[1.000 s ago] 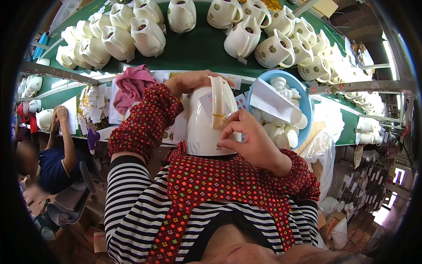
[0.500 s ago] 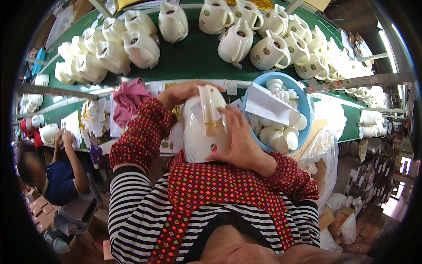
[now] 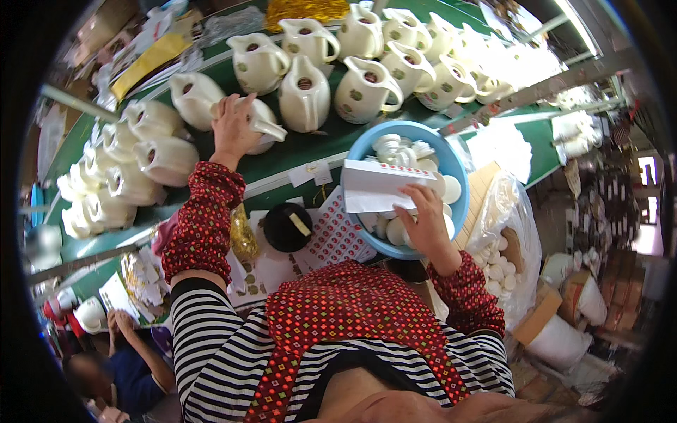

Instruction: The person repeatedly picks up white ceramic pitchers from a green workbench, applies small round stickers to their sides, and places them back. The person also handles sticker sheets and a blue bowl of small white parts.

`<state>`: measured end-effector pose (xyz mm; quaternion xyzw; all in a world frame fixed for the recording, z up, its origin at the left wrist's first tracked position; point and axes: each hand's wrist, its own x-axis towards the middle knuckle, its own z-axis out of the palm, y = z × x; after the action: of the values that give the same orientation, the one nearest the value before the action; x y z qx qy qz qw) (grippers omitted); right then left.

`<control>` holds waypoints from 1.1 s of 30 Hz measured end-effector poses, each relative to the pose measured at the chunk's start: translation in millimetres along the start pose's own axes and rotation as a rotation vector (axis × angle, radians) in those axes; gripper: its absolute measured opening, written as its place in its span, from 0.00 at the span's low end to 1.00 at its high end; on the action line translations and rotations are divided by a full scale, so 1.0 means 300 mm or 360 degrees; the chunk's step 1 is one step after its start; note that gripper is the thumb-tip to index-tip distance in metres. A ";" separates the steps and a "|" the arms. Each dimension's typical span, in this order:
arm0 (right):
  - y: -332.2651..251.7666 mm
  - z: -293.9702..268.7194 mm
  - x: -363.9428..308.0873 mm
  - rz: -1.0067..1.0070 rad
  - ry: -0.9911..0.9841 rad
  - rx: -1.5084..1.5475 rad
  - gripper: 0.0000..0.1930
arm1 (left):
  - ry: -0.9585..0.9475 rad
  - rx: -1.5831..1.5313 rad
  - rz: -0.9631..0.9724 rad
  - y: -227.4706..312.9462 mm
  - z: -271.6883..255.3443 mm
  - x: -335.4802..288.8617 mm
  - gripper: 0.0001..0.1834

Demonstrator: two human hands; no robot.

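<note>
My left hand (image 3: 234, 128) is closed over the top of a cream jug (image 3: 265, 121) on the green surface (image 3: 326, 146), among other jugs. The jug's handle points to the right, and my fingers hide part of its top. Over a light-blue basin (image 3: 458, 156), my right hand (image 3: 427, 220) has its fingers apart. Its fingertips are at the right end of a folded white sheet (image 3: 374, 189) with red marks along its edge. Under the sheet lie white round lids (image 3: 451, 189). I cannot tell whether the fingertips touch the sheet.
Rows of cream jugs (image 3: 305, 95) stand at the back. Before me are a black round object (image 3: 287, 227), a sheet of red round stickers (image 3: 338, 236) and gold ties (image 3: 243, 236). A metal rail (image 3: 536, 92) crosses at right. A co-worker (image 3: 130, 374) sits at lower left.
The jug has gone from in front of my body to the green surface, with my left hand on it. My right hand has left the jug and moved right to the basin. The view has shifted.
</note>
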<state>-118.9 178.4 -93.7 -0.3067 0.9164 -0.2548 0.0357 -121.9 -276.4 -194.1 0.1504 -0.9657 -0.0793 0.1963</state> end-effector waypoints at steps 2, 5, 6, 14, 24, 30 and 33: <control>0.094 -0.010 0.048 -0.0091 0.0167 -0.0096 0.16 | -0.0094 -0.0017 0.0006 -0.025 0.047 0.053 0.48; 0.223 -0.001 0.139 0.0030 0.0104 0.0065 0.13 | -0.0564 0.0248 -0.0214 0.064 -0.001 0.147 0.52; 0.244 0.009 0.177 -0.0026 0.0042 0.0057 0.14 | -0.0461 0.0339 -0.0227 0.091 -0.009 0.131 0.50; 0.303 0.171 0.312 -0.0250 -0.0629 -0.0362 0.25 | -0.0388 -0.0829 0.0520 0.542 -0.046 -0.170 0.37; 0.086 -0.003 0.174 -0.0799 0.0078 -0.0382 0.11 | -0.0849 -0.1043 0.0462 0.758 -0.266 -0.274 0.30; -0.119 -0.117 0.099 -0.0849 -0.0076 0.0047 0.18 | -0.0444 -0.1296 0.0266 0.695 -0.438 -0.402 0.16; -0.204 -0.139 0.064 -0.0907 -0.0081 0.0254 0.20 | -0.0401 -0.1142 0.0289 0.662 -0.568 -0.462 0.18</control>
<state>-110.5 144.2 -25.9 -0.5540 0.7693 -0.3181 0.0098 16.8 -60.8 -46.1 -0.0247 -0.9026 -0.4120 0.1225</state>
